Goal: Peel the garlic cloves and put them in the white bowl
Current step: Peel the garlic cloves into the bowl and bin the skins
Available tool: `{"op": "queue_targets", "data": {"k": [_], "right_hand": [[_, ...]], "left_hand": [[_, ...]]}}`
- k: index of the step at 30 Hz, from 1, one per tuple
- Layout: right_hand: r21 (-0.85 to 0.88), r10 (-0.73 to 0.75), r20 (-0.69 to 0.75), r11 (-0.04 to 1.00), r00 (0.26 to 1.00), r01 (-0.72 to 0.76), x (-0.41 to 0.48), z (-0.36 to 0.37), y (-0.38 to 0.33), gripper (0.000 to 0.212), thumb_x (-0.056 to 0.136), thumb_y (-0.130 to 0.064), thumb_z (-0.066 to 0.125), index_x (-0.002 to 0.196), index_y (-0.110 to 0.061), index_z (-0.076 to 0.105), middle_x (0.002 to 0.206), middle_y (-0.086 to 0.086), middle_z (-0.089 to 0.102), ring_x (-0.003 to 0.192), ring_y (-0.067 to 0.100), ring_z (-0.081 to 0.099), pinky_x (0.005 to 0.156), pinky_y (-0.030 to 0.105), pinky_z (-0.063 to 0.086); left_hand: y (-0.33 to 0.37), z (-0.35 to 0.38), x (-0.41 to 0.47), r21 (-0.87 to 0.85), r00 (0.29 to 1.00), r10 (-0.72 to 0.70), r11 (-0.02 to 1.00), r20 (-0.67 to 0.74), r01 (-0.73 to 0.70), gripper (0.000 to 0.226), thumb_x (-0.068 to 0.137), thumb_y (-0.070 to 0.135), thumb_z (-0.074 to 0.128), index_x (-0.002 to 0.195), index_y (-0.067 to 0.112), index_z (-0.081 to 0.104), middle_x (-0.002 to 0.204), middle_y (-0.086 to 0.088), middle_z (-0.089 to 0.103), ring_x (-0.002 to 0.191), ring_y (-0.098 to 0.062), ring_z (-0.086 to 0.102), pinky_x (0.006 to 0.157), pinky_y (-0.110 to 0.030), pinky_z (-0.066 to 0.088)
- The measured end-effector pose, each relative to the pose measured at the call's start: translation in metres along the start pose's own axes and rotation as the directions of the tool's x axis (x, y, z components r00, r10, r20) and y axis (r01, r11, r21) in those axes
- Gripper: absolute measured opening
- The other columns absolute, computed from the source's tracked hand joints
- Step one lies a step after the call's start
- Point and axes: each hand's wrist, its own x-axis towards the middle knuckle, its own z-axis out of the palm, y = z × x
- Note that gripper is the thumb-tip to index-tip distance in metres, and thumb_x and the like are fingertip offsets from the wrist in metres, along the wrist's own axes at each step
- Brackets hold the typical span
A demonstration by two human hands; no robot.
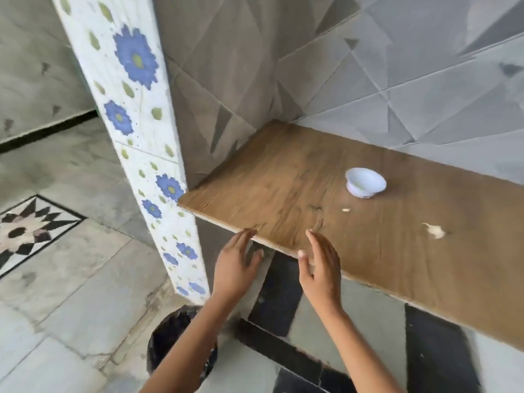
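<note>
A garlic clove (435, 231), blurred, lies on the board (283, 180), beyond the right hand (320, 265) and off to its right. A smaller garlic bit (346, 210) lies between that clove and the bowl (365, 182), just beyond the right hand's fingertips. The white bowl stands upright farther back on the board, well beyond both hands; what it holds cannot be told.

Both hands hold nothing, their fingers straight and loosely spread. The right hand is over the board's front edge. The left hand (236, 262) is beside it, fingertips at that edge; whether either touches the wood is unclear.

Below the left forearm stands a dark bin (181, 341) on the floor (71, 279). A flowered pillar (136, 95) rises left of the left hand, with grey wall tiles (368, 80) behind the board.
</note>
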Motion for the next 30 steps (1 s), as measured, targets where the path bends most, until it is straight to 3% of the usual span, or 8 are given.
{"op": "queue_targets", "data": {"k": [5,9,13,16,20,24,27,30], "right_hand": [[-0.103,0.083,-0.141,0.990,0.987,-0.098,0.019,-0.060,0.070,0.046,0.091,-0.030,0.045,0.123,-0.001,0.059,0.121,0.013,0.064,0.109,0.029,0.061,0.092,0.039,0.050],[-0.140,0.136,-0.148,0.978,0.980,-0.157,0.040,-0.083,0.125,0.046,0.091,-0.029,0.046,0.124,-0.001,0.059,0.121,0.014,0.064,0.108,0.030,0.062,0.091,0.037,0.050],[-0.276,0.146,-0.037,0.949,0.989,-0.150,0.066,-0.087,0.174,0.045,0.085,-0.023,0.054,0.123,0.001,0.059,0.121,0.017,0.064,0.109,0.033,0.063,0.090,0.043,0.051],[-0.409,0.139,0.047,0.906,0.989,-0.108,0.083,-0.087,0.196,0.052,0.088,-0.033,0.039,0.120,0.001,0.062,0.124,0.017,0.062,0.114,0.033,0.060,0.094,0.047,0.047],[-0.524,0.191,0.105,0.845,0.976,-0.109,0.094,-0.081,0.219,0.058,0.087,-0.037,0.033,0.120,0.000,0.063,0.127,0.018,0.060,0.119,0.033,0.057,0.099,0.049,0.038],[-0.535,0.275,0.130,0.829,0.953,-0.166,0.093,-0.075,0.224,0.062,0.087,-0.041,0.030,0.122,-0.002,0.062,0.132,0.019,0.056,0.123,0.035,0.053,0.103,0.050,0.036],[-0.558,0.261,0.128,0.816,0.957,-0.148,0.091,-0.075,0.225,0.059,0.088,-0.042,0.032,0.121,-0.005,0.063,0.131,0.017,0.057,0.121,0.033,0.055,0.105,0.046,0.036],[-0.550,0.282,0.123,0.817,0.952,-0.171,0.091,-0.075,0.224,0.058,0.093,-0.043,0.029,0.123,-0.007,0.062,0.132,0.015,0.057,0.122,0.031,0.054,0.108,0.043,0.027]], "left_hand": [[0.060,0.070,0.047,-0.008,0.980,0.134,0.991,0.144,-0.134,0.038,0.086,0.024,0.062,0.123,0.018,0.058,0.130,0.003,0.057,0.108,-0.024,0.061,0.086,-0.032,0.047],[0.101,0.127,0.090,0.010,0.956,0.182,0.982,0.231,-0.190,0.042,0.085,0.019,0.061,0.127,0.015,0.055,0.133,0.000,0.054,0.111,-0.024,0.058,0.089,-0.030,0.043],[0.125,0.174,0.134,0.125,0.955,0.086,0.984,0.285,-0.126,0.044,0.085,0.012,0.057,0.130,0.014,0.055,0.133,-0.004,0.054,0.115,-0.025,0.056,0.091,-0.030,0.042],[0.126,0.197,0.158,0.232,0.948,-0.036,0.972,0.315,-0.040,0.043,0.087,0.012,0.054,0.129,0.017,0.057,0.131,-0.004,0.056,0.115,-0.024,0.056,0.090,-0.033,0.046],[0.124,0.211,0.173,0.390,0.928,-0.088,0.918,0.362,-0.065,0.027,0.091,0.015,0.049,0.111,0.013,0.067,0.108,-0.007,0.064,0.096,-0.028,0.061,0.074,-0.031,0.049],[0.136,0.204,0.188,0.318,0.955,-0.090,0.948,0.281,-0.004,0.021,0.086,0.016,0.054,0.098,0.015,0.071,0.094,-0.004,0.071,0.086,-0.026,0.064,0.067,-0.027,0.045],[0.153,0.201,0.217,0.223,0.988,0.029,0.973,0.154,-0.063,0.018,0.084,0.019,0.059,0.096,0.021,0.072,0.092,0.004,0.072,0.083,-0.020,0.065,0.065,-0.026,0.046],[0.169,0.213,0.253,0.272,0.964,0.058,0.954,0.258,-0.130,0.020,0.083,0.016,0.056,0.095,0.023,0.071,0.095,0.003,0.071,0.087,-0.022,0.065,0.067,-0.026,0.046]]}}
